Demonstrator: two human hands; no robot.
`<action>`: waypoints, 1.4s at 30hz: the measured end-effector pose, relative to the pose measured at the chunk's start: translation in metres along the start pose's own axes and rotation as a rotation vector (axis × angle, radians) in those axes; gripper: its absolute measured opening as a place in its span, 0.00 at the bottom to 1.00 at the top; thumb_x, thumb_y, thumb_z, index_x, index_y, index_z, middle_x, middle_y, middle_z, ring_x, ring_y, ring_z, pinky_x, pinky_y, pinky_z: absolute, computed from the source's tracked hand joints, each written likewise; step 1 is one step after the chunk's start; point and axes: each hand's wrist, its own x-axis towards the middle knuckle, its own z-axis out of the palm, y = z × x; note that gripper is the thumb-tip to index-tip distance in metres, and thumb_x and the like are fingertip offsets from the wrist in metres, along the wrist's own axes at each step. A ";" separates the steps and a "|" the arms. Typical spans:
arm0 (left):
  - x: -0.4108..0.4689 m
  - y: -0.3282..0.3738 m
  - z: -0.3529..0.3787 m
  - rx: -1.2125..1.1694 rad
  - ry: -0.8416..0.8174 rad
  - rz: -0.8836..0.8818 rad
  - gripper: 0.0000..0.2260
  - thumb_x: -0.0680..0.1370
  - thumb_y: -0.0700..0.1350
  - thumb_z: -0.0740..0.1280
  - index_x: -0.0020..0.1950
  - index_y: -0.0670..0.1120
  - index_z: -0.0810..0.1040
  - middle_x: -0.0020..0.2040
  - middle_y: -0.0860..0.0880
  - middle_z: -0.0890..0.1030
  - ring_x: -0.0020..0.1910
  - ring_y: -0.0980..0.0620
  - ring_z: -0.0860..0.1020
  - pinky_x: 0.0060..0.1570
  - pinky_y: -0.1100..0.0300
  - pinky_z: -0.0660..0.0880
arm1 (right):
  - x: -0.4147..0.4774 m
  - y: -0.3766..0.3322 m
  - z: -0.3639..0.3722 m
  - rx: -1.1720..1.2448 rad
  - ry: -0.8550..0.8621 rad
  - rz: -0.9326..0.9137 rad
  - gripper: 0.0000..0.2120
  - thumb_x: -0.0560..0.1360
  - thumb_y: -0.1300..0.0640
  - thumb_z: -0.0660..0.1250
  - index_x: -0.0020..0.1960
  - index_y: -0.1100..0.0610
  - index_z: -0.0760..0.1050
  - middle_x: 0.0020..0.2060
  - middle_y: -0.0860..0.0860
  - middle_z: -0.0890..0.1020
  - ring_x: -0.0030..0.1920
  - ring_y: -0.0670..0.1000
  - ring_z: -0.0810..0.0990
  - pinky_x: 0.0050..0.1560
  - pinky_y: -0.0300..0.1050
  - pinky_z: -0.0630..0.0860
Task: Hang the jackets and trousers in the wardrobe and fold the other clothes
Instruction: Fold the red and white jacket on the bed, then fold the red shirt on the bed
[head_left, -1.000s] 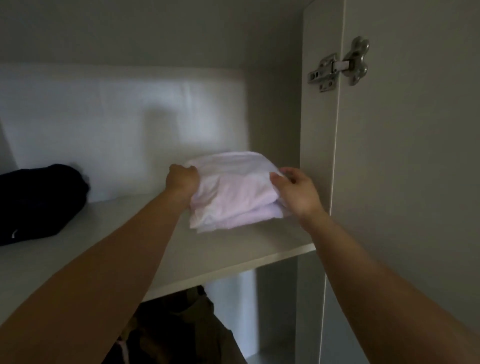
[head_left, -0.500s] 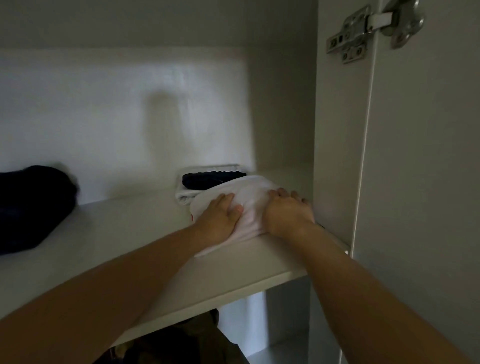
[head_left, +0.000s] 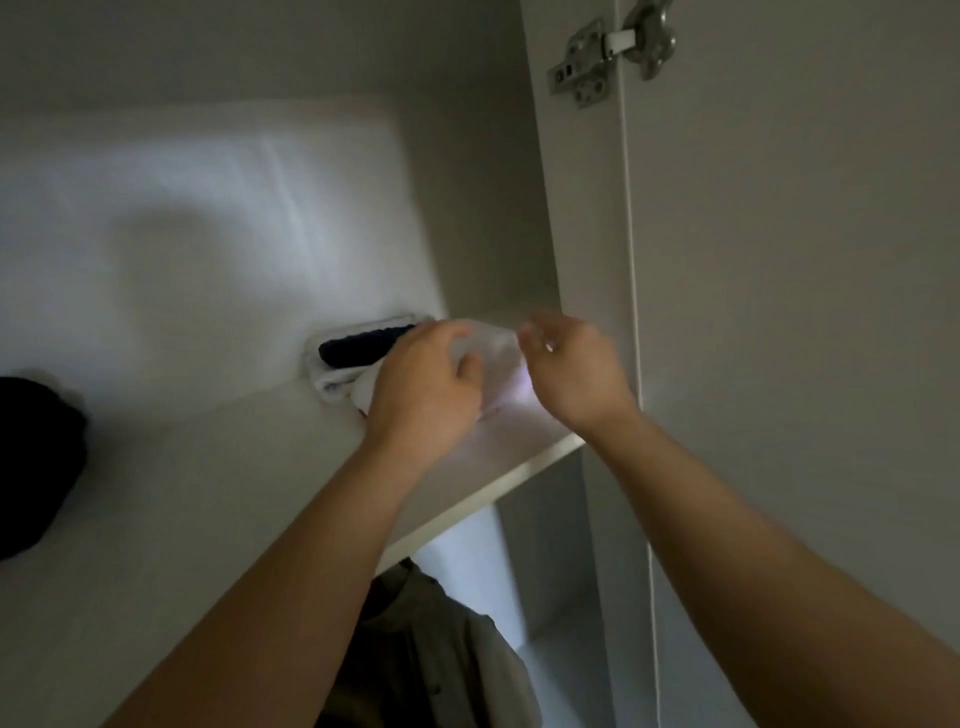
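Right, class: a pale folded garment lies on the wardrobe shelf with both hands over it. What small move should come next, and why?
Probably draw both hands back out of the wardrobe. The pale folded garment lies on the shelf beside another folded piece, and neither the left hand nor the right hand seems to grip it; the fingers look loose, though blurred.
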 end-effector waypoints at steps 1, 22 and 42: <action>-0.013 0.013 -0.007 -0.058 0.048 0.042 0.12 0.79 0.44 0.66 0.62 0.48 0.81 0.61 0.51 0.82 0.61 0.51 0.77 0.61 0.61 0.70 | -0.018 -0.004 -0.009 0.074 0.073 0.009 0.17 0.83 0.50 0.61 0.68 0.56 0.78 0.61 0.55 0.83 0.63 0.55 0.80 0.61 0.43 0.72; -0.317 0.403 0.062 -1.271 -0.354 0.621 0.07 0.80 0.39 0.65 0.51 0.45 0.83 0.47 0.56 0.83 0.47 0.59 0.80 0.47 0.71 0.72 | -0.433 0.030 -0.380 -0.346 1.187 0.312 0.09 0.81 0.49 0.68 0.55 0.51 0.84 0.43 0.42 0.86 0.46 0.42 0.85 0.51 0.46 0.83; -0.652 0.812 0.076 -1.545 -1.072 0.877 0.06 0.78 0.42 0.66 0.49 0.50 0.83 0.45 0.57 0.83 0.44 0.58 0.81 0.43 0.71 0.73 | -0.791 0.083 -0.719 -0.815 1.704 0.649 0.10 0.80 0.49 0.68 0.49 0.54 0.84 0.37 0.43 0.85 0.40 0.42 0.85 0.47 0.43 0.82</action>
